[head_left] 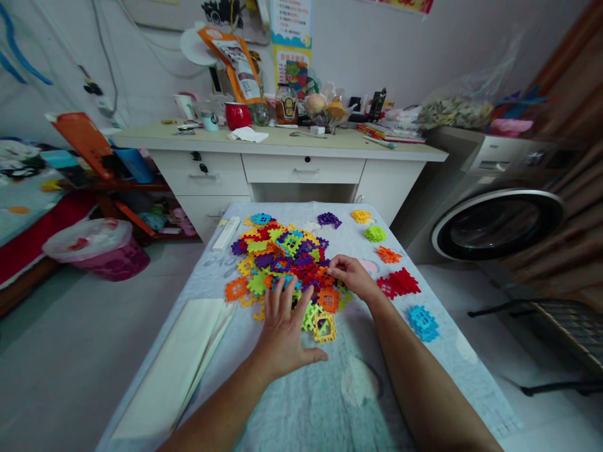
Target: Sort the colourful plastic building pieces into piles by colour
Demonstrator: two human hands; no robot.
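Lays left hand (282,333) flat, fingers spread and released, on near edge of tile pile (277,251) at middle of table (301,402). Curls fingertips of right hand (352,277) onto red tiles (309,274) there; grip unclear. Shows bag-lined pink bin (97,251) on floor left, contents blurred.

No wording can be read with certainty. Printed lines are seen on a white poster (292,22) on the wall and on a colourful sheet (291,68) under it, but the characters are too small to be made out. A printed label is carried by the orange bag (234,61) above the desk (277,141), and another by a jar (286,105); both are blurred.
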